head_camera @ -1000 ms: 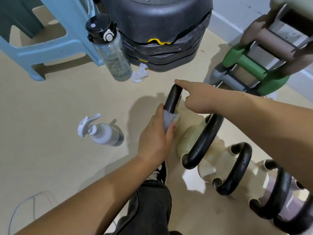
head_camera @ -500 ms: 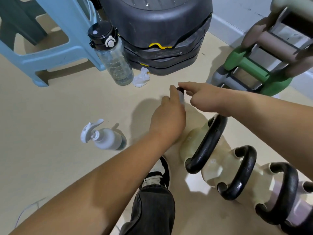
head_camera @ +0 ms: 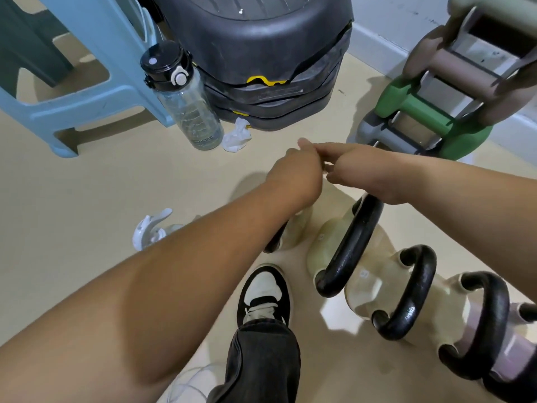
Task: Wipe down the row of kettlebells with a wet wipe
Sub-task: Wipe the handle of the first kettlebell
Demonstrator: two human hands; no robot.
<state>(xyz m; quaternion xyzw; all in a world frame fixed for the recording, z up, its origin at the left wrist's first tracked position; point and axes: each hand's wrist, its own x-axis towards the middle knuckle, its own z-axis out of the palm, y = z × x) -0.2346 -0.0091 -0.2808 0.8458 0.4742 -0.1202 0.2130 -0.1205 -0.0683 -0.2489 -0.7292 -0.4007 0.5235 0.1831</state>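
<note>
A row of cream kettlebells with black handles runs from the centre to the lower right: the second kettlebell (head_camera: 351,245), the third (head_camera: 406,292) and a fourth (head_camera: 479,324). The first kettlebell (head_camera: 295,228) is mostly hidden under my left forearm. My left hand (head_camera: 296,175) is curled over the top of its handle, and the wet wipe under the palm is hidden. My right hand (head_camera: 357,167) touches my left hand at the handle's top, its index finger stretched out over my left knuckles.
A white spray bottle (head_camera: 151,231) lies on the floor to the left, partly behind my arm. A clear water bottle (head_camera: 186,103), a crumpled tissue (head_camera: 236,135), a blue stool (head_camera: 87,82) and black stacked platforms (head_camera: 255,53) stand behind. A dumbbell rack (head_camera: 436,112) is at right; my shoe (head_camera: 264,292) is below.
My left hand has slid with the wipe up the first kettlebell's handle, from its side to its top. It now meets my right hand, and the wipe has gone out of sight.
</note>
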